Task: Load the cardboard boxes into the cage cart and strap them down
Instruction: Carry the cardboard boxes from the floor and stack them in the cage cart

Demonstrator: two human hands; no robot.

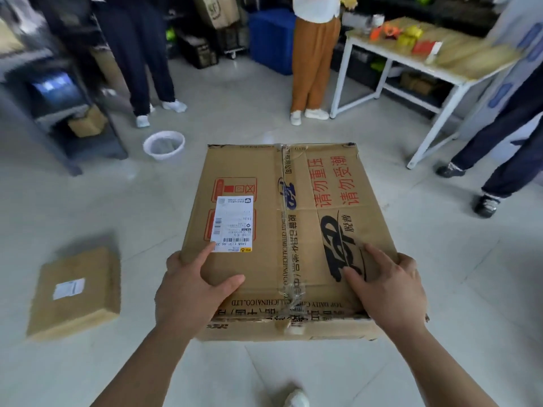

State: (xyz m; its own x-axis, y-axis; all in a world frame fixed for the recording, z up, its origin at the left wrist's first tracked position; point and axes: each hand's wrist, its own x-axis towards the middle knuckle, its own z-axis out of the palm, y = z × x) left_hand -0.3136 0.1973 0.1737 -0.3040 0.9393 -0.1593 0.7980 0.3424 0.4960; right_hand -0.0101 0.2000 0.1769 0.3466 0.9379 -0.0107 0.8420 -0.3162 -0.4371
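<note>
Big cardboard box (289, 239) is front and centre, carried flat at about waist height above the pale tiled floor (440, 333), its long axis running straight away from the person, the near short end closest to the body and the far end pointing toward the 2 people standing ahead. The printed red and black lettering reads upside down from here, and a taped seam (286, 230) runs along the length of the top. A white shipping label (232, 224) sits on the left half of the top. Left hand (194, 289) grips the near left corner: thumb spread wide across the top panel, index finger stretched forward with its tip touching the label's lower corner, the other fingers curled over the left edge and out of sight. Right hand (388, 289) clamps the near right corner, thumb and index finger splayed on the top over the black logo, the rest wrapped down the right side. A smaller cardboard box (76, 292) lies flat on the floor well to the left, with its own white label. A white wastebasket (164, 144) stands beyond it, and a white-framed table (426, 54) is at the upper right.
</note>
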